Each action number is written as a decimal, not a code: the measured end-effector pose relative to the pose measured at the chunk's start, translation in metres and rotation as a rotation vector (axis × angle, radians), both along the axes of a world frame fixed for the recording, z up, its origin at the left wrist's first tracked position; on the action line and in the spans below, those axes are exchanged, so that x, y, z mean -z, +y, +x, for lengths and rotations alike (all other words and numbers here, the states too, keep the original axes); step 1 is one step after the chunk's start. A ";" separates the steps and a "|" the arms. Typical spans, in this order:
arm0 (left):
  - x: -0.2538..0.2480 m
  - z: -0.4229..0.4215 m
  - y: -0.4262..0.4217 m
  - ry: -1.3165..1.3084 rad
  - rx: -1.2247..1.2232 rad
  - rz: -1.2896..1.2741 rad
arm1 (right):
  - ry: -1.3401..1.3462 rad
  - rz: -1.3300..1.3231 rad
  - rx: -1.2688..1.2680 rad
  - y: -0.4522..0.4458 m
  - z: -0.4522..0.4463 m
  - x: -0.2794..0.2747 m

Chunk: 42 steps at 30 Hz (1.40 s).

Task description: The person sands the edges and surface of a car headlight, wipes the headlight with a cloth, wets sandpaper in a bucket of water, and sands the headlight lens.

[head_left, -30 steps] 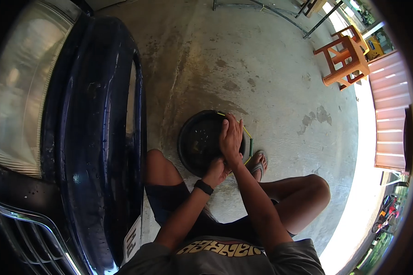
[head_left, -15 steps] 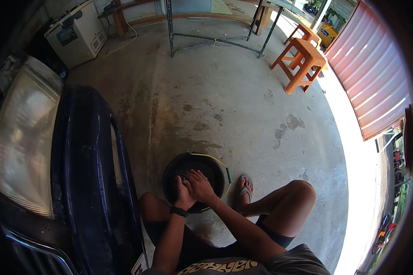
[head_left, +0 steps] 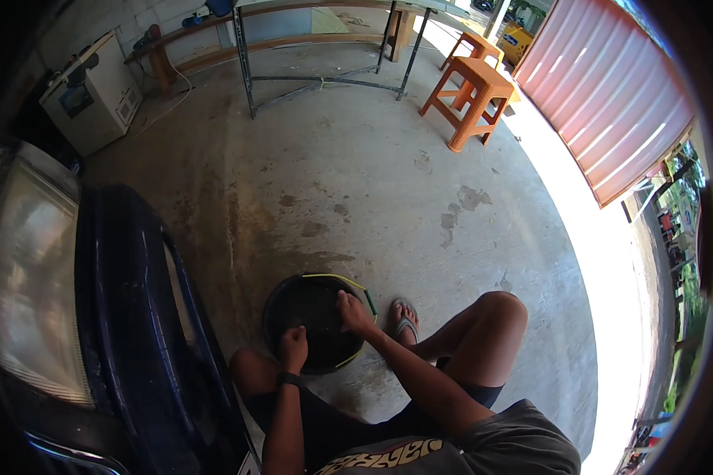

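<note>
A round black bucket (head_left: 315,305) with a yellow and green handle stands on the concrete floor between my legs. My left hand (head_left: 294,349), with a black band at the wrist, is closed over the bucket's near side. Farther right, my right hand (head_left: 355,312) is closed over the bucket's right part, apart from the left one. What either hand holds, if anything, is too small to make out. The bucket's inside is dark.
A dark blue car front (head_left: 135,293) with a headlight (head_left: 36,285) is close on the left. Orange stools (head_left: 475,91), a metal-legged table (head_left: 321,79) and a white appliance (head_left: 93,95) stand farther off. A corrugated metal sheet (head_left: 602,95) is at right.
My hands were together over the bucket and have come apart, their fingers now curled in. The view has tilted up and turned, showing more of the table and the appliance.
</note>
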<state>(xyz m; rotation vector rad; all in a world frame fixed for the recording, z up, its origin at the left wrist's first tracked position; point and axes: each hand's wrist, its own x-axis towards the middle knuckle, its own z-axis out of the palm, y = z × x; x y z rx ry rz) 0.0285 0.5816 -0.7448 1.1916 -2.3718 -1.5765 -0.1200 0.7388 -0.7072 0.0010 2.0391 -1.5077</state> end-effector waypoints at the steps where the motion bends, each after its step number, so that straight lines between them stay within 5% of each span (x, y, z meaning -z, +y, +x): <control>1: -0.011 -0.002 0.006 -0.039 0.024 -0.039 | -0.055 -0.074 -0.006 -0.001 0.001 0.017; 5: 0.009 0.000 0.018 -0.050 0.104 -0.395 | -0.190 -0.311 -0.081 0.006 0.002 0.005; 8: 0.003 -0.005 0.026 -0.190 0.223 -0.542 | -0.245 -0.077 -0.272 0.013 -0.022 -0.062; 12: 0.024 -0.018 0.019 -0.310 0.483 -0.614 | 0.083 0.315 -0.633 0.021 -0.062 -0.129; 14: 0.030 -0.026 0.014 -0.434 0.612 -0.533 | 0.423 0.405 -0.810 0.024 -0.071 -0.133; 17: 0.033 -0.037 0.006 -0.413 0.613 -0.289 | 0.568 0.475 -0.962 0.034 -0.071 -0.136; 24: 0.065 -0.018 -0.006 -0.110 0.168 0.228 | 0.453 0.622 -1.252 0.068 -0.108 -0.153; 29: 0.050 -0.008 -0.020 -0.055 0.190 0.204 | 0.731 0.702 -1.476 0.121 -0.195 -0.089; 30: 0.061 -0.008 -0.023 -0.033 0.164 0.123 | 0.692 0.620 -1.326 0.140 -0.212 -0.064; 34: 0.051 -0.006 -0.024 -0.088 0.100 0.222 | 0.061 0.759 -0.808 0.134 -0.214 -0.115; 36: 0.075 -0.005 -0.024 -0.090 0.124 0.314 | 0.045 0.685 -0.945 0.137 -0.227 -0.112; 38: 0.044 -0.010 -0.019 -0.168 0.217 0.333 | 0.150 0.666 -1.176 0.138 -0.234 -0.111; 41: 0.040 -0.011 -0.018 -0.136 0.214 0.666 | -0.120 0.365 -0.679 0.138 -0.222 -0.122; 42: 0.044 -0.011 -0.019 -0.099 0.189 0.823 | -0.075 0.403 -0.692 0.136 -0.221 -0.128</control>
